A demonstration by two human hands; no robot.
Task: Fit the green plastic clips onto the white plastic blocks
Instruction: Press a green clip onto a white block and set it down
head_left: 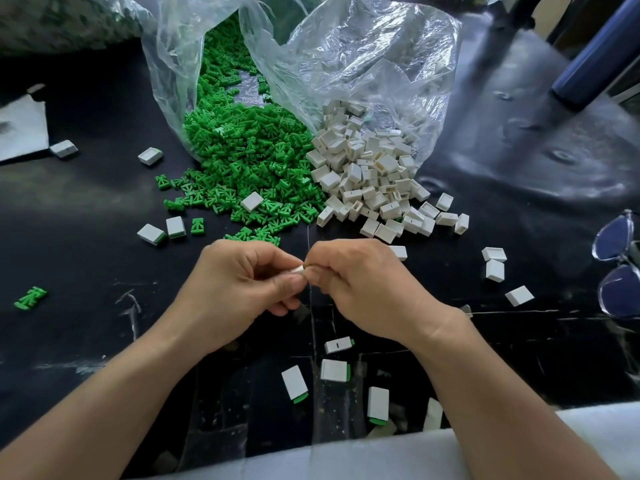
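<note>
Left hand [242, 278] and right hand [363, 289] pinching small white plastic block [298, 270] with curled fingertips, black tabletop [86, 209] lying open around them

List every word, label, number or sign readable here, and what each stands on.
No text can be read anywhere.
The clear bags, green clips, white blocks and pale sheet at the left edge show no legible print; the dark marks on some blocks are slits, not characters.

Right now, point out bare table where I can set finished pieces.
Bare: the black table left of the heap of green plastic clips, and nearer than the clear-framed glasses. Crowded: both heaps, with the white plastic blocks, and between the forearms.
</note>
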